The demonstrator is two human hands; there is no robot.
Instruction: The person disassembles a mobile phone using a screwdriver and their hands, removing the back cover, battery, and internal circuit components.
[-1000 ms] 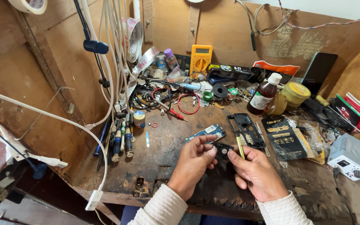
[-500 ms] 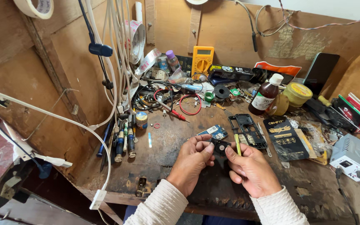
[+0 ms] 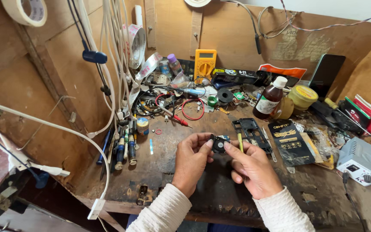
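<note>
Both of my hands meet over the middle of a worn wooden workbench (image 3: 159, 172). My left hand (image 3: 192, 161) pinches a small black electronic part (image 3: 218, 144) with a round silver spot between thumb and fingers. My right hand (image 3: 254, 169) touches the same part from the right and also holds a thin yellow tool (image 3: 239, 142) upright between its fingers. A black phone frame (image 3: 252, 131) lies flat just behind my right hand.
A row of screwdrivers (image 3: 123, 146) lies at the left. At the back stand a yellow multimeter (image 3: 205, 64), a brown bottle (image 3: 269, 99), a yellow tin (image 3: 303, 96) and a dark phone (image 3: 326, 75). A black packet (image 3: 290, 141) and a white power unit (image 3: 361, 161) sit right. White cables (image 3: 112, 64) hang left.
My hands have lifted the small black part off the bench and drawn it closer together between them; the circuit board that lay beside it is hidden behind my fingers.
</note>
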